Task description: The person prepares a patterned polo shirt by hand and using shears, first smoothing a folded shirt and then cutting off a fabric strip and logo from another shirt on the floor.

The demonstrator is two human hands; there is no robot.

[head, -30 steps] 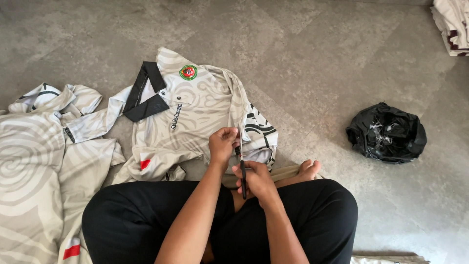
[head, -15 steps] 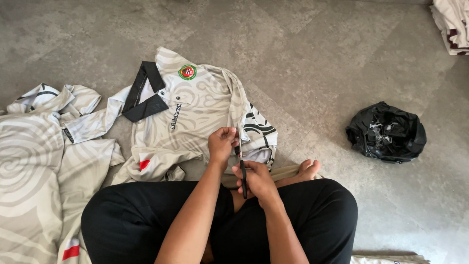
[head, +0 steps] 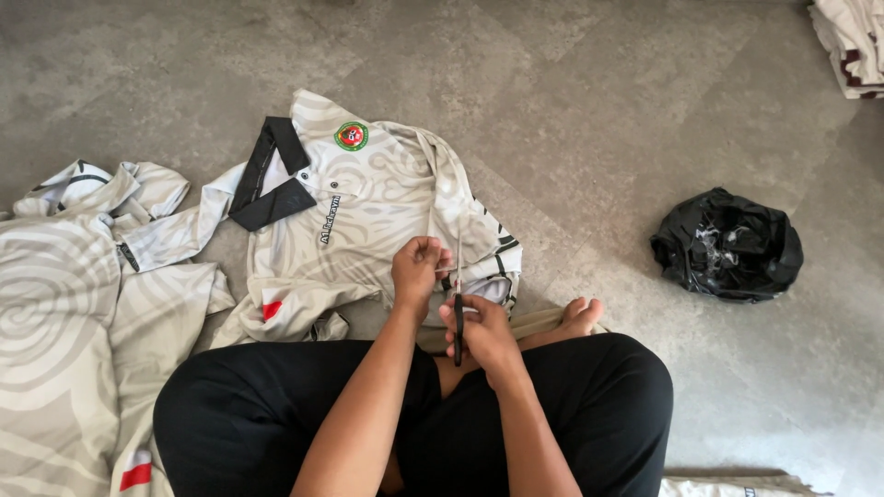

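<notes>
The grey stone floor [head: 571, 101] fills the view, with wide bare room along the top and across the right side down to the lower right corner. At the left edge a heap of pale patterned garments [head: 64, 313] spreads from mid-frame to the bottom, touching the person's black trousers [head: 276, 414]. Beside it lies the cream patterned shirt [head: 368, 221], its black collar [head: 272, 179] flat toward the upper left, its round badge [head: 351, 136] face up, and its near hem drawn up to the hands. A crumpled black plastic bag [head: 727, 244] sits well apart on the right, bare floor all around it. More folded cloth [head: 852, 41] pokes in at the top right corner. The left hand [head: 416, 269] has its fingers closed, pinching the shirt's edge. The right hand [head: 479, 331] is curled shut around the black handles of 1 pair of scissors [head: 458, 304], blades pointing up along the fabric edge; whether the blades are parted cannot be told.
</notes>
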